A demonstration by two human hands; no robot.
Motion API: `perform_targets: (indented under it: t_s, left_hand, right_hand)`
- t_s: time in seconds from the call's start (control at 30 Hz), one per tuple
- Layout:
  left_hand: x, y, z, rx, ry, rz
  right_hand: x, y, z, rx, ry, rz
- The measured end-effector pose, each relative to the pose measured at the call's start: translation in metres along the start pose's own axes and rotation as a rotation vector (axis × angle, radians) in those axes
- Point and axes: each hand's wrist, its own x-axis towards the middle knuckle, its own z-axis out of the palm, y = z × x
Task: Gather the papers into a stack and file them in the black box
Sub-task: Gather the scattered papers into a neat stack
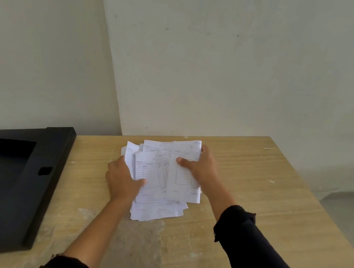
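A person's left hand (124, 177) and right hand (200, 169) press in on either side of a loose pile of papers (161, 181), thumbs on top, gripping its edges on the wooden worktop (254, 188). The sheets are printed forms with ruled tables; their text is too blurred to read. To the left, well apart, the black box (7, 182) lies open, its inside too dark to make out.

Wooden table (254, 188), pale wall (225, 61)
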Motion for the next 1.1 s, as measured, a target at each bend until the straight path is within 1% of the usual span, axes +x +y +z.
perform_targets:
  t_s: [0.17, 0.3, 0.43, 0.5, 0.57, 0.73, 0.83, 0.93, 1.03, 1.1]
  left_hand:
    - [0.005, -0.006, 0.001, -0.14, 0.014, -0.041]
    - [0.009, -0.011, -0.001, -0.26, 0.005, -0.097]
    - [0.008, -0.007, -0.004, -0.368, 0.003, -0.147]
    - [0.006, -0.001, -0.005, -0.375, -0.01, -0.162]
    - [0.003, 0.004, -0.004, -0.355, -0.043, -0.184]
    - [-0.001, 0.006, 0.002, -0.28, -0.094, -0.149]
    - [-0.005, 0.006, -0.001, -0.422, -0.108, -0.119]
    - [-0.009, 0.001, -0.01, -0.608, -0.169, -0.086]
    - [-0.014, -0.003, -0.019, -0.664, -0.213, -0.03]
    - [-0.015, -0.001, -0.024, -0.664, -0.198, 0.015]
  right_hand:
    - [0.02, 0.011, 0.031, -0.182, -0.019, -0.027]
    - [0.026, 0.018, 0.038, -0.355, -0.007, -0.045]
    - [0.019, 0.032, 0.039, -0.72, 0.028, -0.113]
    - [0.016, 0.036, 0.043, -0.772, 0.043, -0.094]
    - [0.015, 0.035, 0.046, -0.737, 0.032, -0.081]
    - [0.019, 0.032, 0.047, -0.473, -0.012, -0.05]
    - [0.02, 0.034, 0.045, -0.409, -0.022, -0.049]
    - [0.017, 0.034, 0.04, -0.311, -0.062, -0.03]
    - [0.01, 0.028, 0.033, -0.109, -0.159, -0.004]
    - [0.003, 0.022, 0.031, -0.006, -0.22, -0.028]
